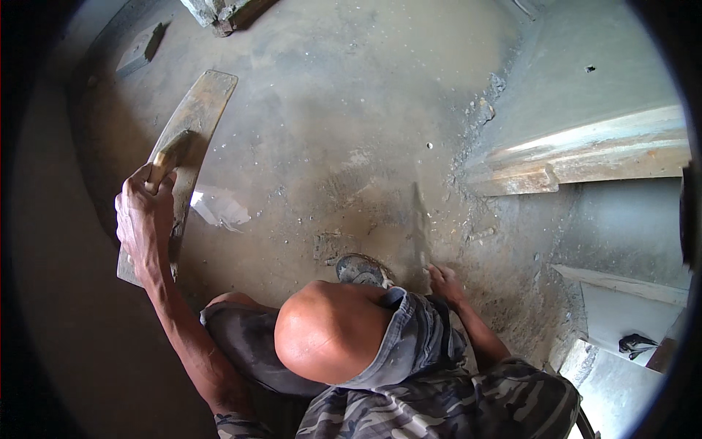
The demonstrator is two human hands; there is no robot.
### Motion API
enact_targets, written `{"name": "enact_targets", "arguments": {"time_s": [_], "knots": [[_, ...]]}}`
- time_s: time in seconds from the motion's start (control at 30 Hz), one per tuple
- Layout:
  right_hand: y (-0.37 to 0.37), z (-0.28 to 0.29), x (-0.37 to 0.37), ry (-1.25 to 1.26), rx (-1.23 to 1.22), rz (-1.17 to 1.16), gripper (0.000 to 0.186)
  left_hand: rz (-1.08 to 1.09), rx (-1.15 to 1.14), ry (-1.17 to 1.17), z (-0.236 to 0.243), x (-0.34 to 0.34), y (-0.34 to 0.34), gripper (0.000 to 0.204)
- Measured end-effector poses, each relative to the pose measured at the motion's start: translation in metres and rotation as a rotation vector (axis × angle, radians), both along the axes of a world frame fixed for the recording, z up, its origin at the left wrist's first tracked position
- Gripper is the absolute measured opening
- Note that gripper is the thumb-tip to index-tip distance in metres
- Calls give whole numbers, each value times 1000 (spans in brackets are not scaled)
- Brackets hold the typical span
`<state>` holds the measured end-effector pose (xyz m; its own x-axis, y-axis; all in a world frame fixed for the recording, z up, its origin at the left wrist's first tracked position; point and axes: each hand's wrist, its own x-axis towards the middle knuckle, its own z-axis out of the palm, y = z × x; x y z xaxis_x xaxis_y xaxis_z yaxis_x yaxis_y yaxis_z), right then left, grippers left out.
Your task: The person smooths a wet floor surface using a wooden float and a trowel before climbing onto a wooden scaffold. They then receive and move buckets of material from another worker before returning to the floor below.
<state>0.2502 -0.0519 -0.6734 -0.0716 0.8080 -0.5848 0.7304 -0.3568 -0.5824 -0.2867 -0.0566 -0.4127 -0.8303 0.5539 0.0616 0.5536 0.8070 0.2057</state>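
My left hand [142, 216] is closed around the handle [170, 155] of a long, mortar-smeared wooden float [208, 106], held at the left above the grey, dusty, stained floor [329, 132]. Low at the right, beside my knee, my right hand [444, 285] is closed on a long, thin, grey bar or tool [418, 234] that reaches forward along the floor; its exact kind is unclear. My shoe [358, 268] shows beyond my bare knee, which is at the bottom centre.
A grey block [139, 51] lies at the back left, with another rough, crusted piece [219, 14] at the top. A ledge with a pale worn edge [578, 154] runs along the right, above lower steps [621, 285] holding a small dark crumpled item [635, 344]. Rubble lines the ledge's base.
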Motion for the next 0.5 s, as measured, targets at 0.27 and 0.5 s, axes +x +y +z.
{"name": "enact_targets", "arguments": {"time_s": [0.27, 0.5], "knots": [[2, 48, -16, -119, -61, 102, 32, 53, 8, -19, 11, 7, -1, 39], [17, -11, -101, 122, 29, 443, 33, -9, 9, -41, 0, 4, 4, 38]]}}
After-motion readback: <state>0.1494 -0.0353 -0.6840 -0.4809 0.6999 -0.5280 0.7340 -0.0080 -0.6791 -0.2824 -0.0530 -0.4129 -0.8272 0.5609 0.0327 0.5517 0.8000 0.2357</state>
